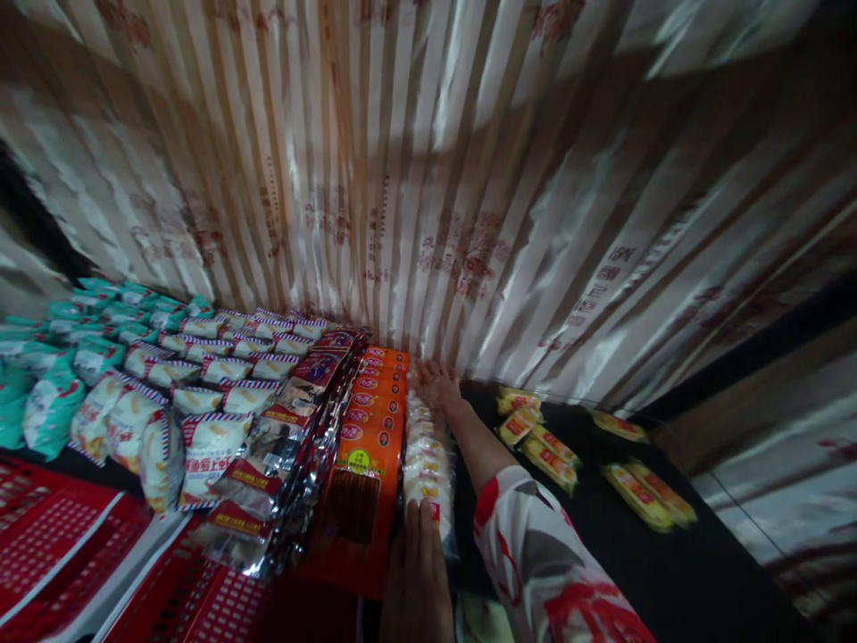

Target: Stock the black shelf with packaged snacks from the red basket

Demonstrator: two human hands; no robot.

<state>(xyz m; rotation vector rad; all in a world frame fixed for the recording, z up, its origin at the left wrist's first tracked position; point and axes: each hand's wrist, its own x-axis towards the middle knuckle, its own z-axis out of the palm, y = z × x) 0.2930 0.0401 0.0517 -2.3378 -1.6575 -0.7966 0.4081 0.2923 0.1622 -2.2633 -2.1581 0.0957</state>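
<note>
A narrow row of white, clear-wrapped snack packs point(427, 446) lies on a black shelf, right beside a row of overlapping orange snack packets point(361, 433). My left hand point(420, 558) rests on the near end of the white row with its fingers stretched out. At the far end, by the pleated curtain, my right hand point(436, 386) touches the same row with fingers apart. Neither hand closes around a pack. My right forearm, in a white, grey and red patterned sleeve, reaches along the row's right side.
Left of the orange packets are brown-and-silver packets point(287, 446), white striped snack bags point(214, 446) and teal bags point(54, 402). Several yellow packs point(542, 442) lie on the black surface point(603, 563) at right. Red baskets point(60, 536) stand at lower left. A printed curtain point(388, 179) hangs behind.
</note>
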